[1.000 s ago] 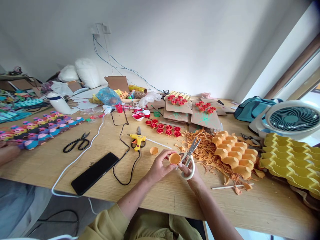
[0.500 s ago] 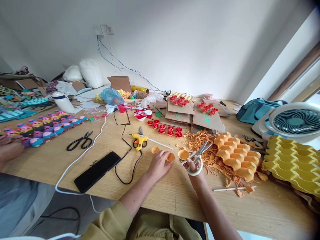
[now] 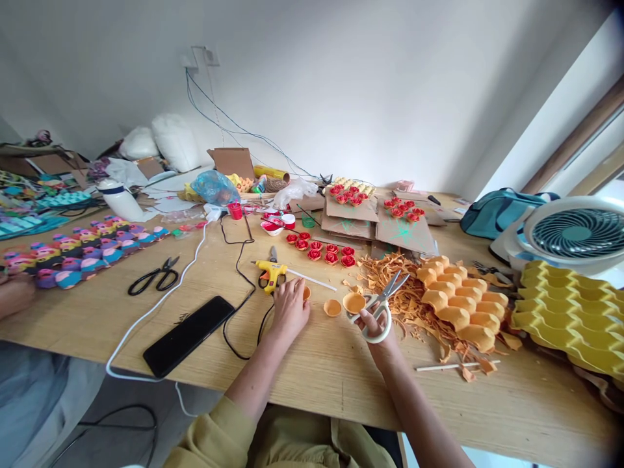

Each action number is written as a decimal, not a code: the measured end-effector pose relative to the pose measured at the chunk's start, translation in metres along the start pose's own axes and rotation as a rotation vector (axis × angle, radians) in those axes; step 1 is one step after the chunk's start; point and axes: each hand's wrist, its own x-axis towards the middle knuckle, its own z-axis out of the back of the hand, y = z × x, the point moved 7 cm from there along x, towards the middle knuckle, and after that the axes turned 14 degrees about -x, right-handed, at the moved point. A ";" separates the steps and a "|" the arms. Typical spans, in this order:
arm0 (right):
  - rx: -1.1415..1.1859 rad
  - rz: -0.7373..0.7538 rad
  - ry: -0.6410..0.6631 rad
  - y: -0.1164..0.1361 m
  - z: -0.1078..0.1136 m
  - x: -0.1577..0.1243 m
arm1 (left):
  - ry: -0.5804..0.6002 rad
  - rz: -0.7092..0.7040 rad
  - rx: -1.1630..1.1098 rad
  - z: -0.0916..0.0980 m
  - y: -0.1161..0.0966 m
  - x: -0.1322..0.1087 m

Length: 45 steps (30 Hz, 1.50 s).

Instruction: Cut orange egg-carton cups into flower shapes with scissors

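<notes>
My right hand point(image 3: 374, 325) is closed round the white handles of a pair of scissors point(image 3: 386, 302), whose blades stand apart and point up and away. The same hand pinches an orange egg-carton cup point(image 3: 354, 302) at its fingertips. A second orange cup point(image 3: 332, 308) sits on the table between my hands. My left hand point(image 3: 291, 309) reaches over the table with fingers stretched out, beside a third cup point(image 3: 307, 294) that it partly covers. Just beyond its fingertips lies a yellow glue gun point(image 3: 270, 273); whether they touch it I cannot tell.
Orange scraps point(image 3: 390, 279) and an orange egg tray point(image 3: 461, 302) lie to the right, near a yellow tray point(image 3: 570, 312) and a fan point(image 3: 580, 227). Red paper roses point(image 3: 331, 253) stand ahead. Left are a phone point(image 3: 189, 335), black scissors point(image 3: 154, 278) and another person's hand point(image 3: 17, 296).
My left hand has moved left from the middle cup, which now stands free, to the cup near the glue gun. My right hand keeps its scissors and cup almost in place.
</notes>
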 end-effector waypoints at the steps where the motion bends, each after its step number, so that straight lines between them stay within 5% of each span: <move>1: -0.013 0.002 0.005 0.000 0.000 0.000 | 0.025 0.011 0.006 -0.003 0.002 0.000; 9: -0.130 0.028 0.045 0.003 0.000 -0.001 | -0.058 -0.019 -0.473 0.007 -0.005 0.004; 15: -0.255 0.023 0.121 0.010 -0.006 -0.007 | 0.123 -0.044 -0.833 0.014 -0.047 -0.003; 21: -0.252 0.040 0.173 0.015 -0.012 -0.008 | 0.158 -0.186 -0.819 0.014 -0.079 -0.013; 30: -0.113 0.028 0.209 0.004 -0.011 -0.007 | 0.129 -0.246 -0.870 0.000 -0.083 -0.018; 41: 0.033 -0.008 0.202 0.009 -0.019 -0.004 | 0.219 -0.092 -1.106 -0.015 -0.080 -0.024; 45: 0.049 -0.035 0.205 0.009 -0.022 -0.004 | 0.183 -0.150 -1.115 -0.010 -0.082 -0.024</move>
